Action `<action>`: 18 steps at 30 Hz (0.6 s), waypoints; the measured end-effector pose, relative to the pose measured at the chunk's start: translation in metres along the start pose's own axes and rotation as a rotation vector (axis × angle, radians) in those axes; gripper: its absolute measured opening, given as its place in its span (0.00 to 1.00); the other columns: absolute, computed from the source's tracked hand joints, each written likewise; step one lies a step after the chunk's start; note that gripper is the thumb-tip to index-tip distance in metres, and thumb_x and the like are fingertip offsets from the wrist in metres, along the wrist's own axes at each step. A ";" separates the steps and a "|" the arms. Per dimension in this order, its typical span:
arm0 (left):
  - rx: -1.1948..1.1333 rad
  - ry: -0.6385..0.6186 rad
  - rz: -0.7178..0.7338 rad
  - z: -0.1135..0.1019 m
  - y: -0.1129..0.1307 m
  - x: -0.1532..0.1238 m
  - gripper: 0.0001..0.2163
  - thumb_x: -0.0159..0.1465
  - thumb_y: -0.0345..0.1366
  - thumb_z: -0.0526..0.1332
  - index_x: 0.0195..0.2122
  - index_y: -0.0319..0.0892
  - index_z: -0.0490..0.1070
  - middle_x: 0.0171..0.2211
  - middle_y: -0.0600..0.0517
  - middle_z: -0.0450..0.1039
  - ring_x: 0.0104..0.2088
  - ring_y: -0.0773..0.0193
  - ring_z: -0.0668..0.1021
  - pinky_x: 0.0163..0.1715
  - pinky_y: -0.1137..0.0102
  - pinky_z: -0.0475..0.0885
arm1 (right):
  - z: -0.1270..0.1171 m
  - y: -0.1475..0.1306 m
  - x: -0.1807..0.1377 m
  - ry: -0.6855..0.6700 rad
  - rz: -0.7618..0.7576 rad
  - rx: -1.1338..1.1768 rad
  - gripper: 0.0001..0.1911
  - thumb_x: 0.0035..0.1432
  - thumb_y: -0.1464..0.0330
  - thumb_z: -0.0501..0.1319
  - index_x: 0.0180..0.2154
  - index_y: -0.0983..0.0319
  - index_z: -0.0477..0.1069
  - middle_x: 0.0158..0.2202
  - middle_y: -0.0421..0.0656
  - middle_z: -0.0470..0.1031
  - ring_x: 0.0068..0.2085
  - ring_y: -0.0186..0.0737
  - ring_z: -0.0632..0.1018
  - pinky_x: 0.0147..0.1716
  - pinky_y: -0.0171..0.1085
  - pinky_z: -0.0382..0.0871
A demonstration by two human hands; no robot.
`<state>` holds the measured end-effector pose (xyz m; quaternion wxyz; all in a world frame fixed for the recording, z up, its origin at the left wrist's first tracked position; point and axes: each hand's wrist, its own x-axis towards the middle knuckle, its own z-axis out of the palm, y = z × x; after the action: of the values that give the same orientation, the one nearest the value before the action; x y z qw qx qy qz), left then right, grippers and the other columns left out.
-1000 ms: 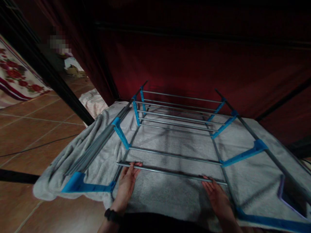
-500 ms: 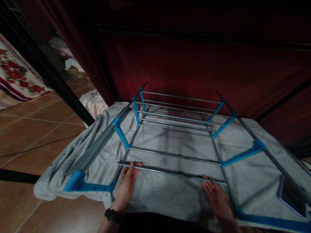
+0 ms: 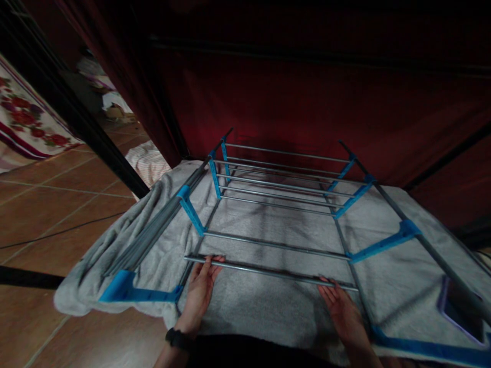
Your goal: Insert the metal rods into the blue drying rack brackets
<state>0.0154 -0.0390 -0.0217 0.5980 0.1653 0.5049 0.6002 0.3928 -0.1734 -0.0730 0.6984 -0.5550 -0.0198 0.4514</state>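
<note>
A loose grey metal rod (image 3: pixel 264 270) lies crosswise, its ends over the side poles of a rack frame. Near its left end my left hand (image 3: pixel 201 286) grips it, thumb on top and fingers beneath. Toward the right end my right hand (image 3: pixel 339 306) holds the same rod between thumb and fingers. The rack (image 3: pixel 276 246) has grey tubes joined by blue plastic brackets (image 3: pixel 194 212). Several crossbars (image 3: pixel 284 191) span its far part. Close to me, a blue bracket (image 3: pixel 141 294) on the left and another bracket (image 3: pixel 429 349) on the right have no rod between them.
A bundle of grey rods (image 3: pixel 161 225) rests along the left side. A phone with a purple edge (image 3: pixel 462 312) lies at right. Everything sits on a grey blanket (image 3: pixel 276 312) before a dark red curtain (image 3: pixel 307 102). Black posts (image 3: pixel 95 138) and tiled floor (image 3: pixel 57 214) are at left.
</note>
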 end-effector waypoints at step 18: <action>0.018 0.007 -0.006 0.003 0.004 -0.004 0.02 0.65 0.33 0.63 0.36 0.46 0.75 0.39 0.49 0.81 0.41 0.58 0.83 0.47 0.65 0.79 | 0.003 -0.003 -0.003 -0.018 0.002 -0.020 0.16 0.46 0.55 0.74 0.35 0.55 0.79 0.43 0.42 0.83 0.50 0.45 0.81 0.59 0.49 0.72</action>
<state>0.0170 -0.0401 -0.0158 0.5965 0.1669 0.5131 0.5942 0.3905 -0.1732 -0.0681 0.6923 -0.5579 -0.0303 0.4567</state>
